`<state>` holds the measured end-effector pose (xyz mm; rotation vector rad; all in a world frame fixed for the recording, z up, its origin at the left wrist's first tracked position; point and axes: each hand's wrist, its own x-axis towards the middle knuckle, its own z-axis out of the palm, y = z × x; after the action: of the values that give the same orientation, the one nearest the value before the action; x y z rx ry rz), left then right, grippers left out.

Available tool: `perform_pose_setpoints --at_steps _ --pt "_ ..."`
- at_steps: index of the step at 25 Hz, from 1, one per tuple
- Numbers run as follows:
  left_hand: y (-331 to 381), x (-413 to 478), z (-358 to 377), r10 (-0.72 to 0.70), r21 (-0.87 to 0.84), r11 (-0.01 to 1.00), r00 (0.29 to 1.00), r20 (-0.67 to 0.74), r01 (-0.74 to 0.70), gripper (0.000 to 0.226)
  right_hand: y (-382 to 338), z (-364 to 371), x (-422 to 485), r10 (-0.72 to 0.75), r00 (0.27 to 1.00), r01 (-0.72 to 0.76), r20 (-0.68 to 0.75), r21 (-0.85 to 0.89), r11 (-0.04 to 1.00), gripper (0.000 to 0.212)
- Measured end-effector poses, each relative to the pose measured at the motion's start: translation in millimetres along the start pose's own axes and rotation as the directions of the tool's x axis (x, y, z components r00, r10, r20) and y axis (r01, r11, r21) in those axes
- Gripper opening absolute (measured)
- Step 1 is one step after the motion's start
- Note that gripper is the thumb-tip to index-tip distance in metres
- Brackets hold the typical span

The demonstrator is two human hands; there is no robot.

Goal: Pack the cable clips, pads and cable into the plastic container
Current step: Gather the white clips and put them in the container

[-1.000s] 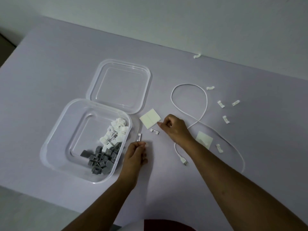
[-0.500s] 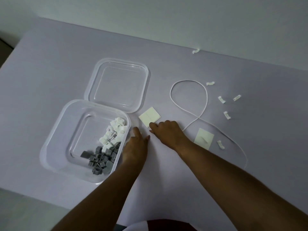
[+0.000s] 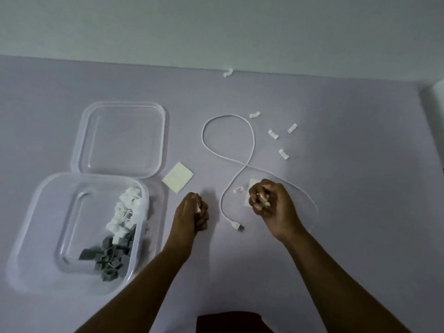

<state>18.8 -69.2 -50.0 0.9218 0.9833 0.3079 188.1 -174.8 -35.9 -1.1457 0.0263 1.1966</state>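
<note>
- We're pinching a white clip (image 3: 198, 209) in our left grip (image 3: 191, 213), just right of the container (image 3: 31, 236).
- Our right grip (image 3: 272, 203) is clutching several clips (image 3: 263, 202) near the cable (image 3: 253, 143).

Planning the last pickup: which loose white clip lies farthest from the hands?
The clip at the table's far edge by the wall, alone beyond the cable loop; the others all lie nearer, beside that loop.

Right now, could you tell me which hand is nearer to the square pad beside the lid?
Left. The left hand is just in front of the pad; the right hand lies beyond the cable.
</note>
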Motion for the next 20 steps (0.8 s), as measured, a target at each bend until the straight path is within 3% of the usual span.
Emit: perform_pose_setpoints --at_steps 3,5,7,10,13,15,17,18,20 --pt "14.9 7.2 23.8 -0.077 -0.284 0.952 0.989 0.128 0.111 0.034 -14.5 -29.2 -8.2 -0.024 0.980 0.004 -0.198 -0.100 0.995 0.048" --pt "21.6 15.8 31.8 -0.116 -0.330 0.930 0.982 0.149 0.160 0.036 -19.4 -46.6 -8.5 -0.089 0.912 -0.021 -0.400 -0.264 0.964 0.047" --pt "24.8 23.3 36.5 -0.146 -0.286 0.941 0.979 0.139 0.181 0.034 -20.6 -60.9 -9.7 -0.229 0.853 -0.011 -0.469 -0.456 0.890 0.042" --pt "27.1 33.4 45.3 -0.193 -0.129 0.969 0.972 0.135 0.211 0.032 -16.5 -79.6 -9.3 -0.459 0.813 -0.014 -0.358 -0.800 0.600 0.035" --pt "26.8 42.4 57.1 -0.226 0.002 0.974 0.964 0.141 0.228 0.038 -11.3 -86.0 -3.7 -0.558 0.810 -0.048 -0.181 -0.969 0.243 0.033" --pt "22.3 45.9 66.9 -0.207 0.183 0.965 0.974 0.093 0.188 0.040 -7.8 -84.1 1.3 -0.557 0.828 -0.095 -0.063 -0.995 -0.029 0.034" --pt "16.7 44.4 76.2 -0.122 0.435 0.897 0.990 0.072 0.079 0.039 -4.7 -80.9 6.6 -0.543 0.838 -0.087 0.058 -0.967 -0.238 0.036" --pt "14.4 43.0 80.1 -0.100 0.508 0.861 0.989 0.112 0.029 0.040 -3.2 -79.7 9.5 -0.534 0.839 -0.075 0.107 -0.948 -0.309 0.036" --pt "11.3 39.0 85.8 -0.142 0.482 0.876 0.963 0.229 0.014 0.040 -0.2 -79.6 16.0 -0.505 0.849 -0.058 0.156 -0.922 -0.384 0.035"
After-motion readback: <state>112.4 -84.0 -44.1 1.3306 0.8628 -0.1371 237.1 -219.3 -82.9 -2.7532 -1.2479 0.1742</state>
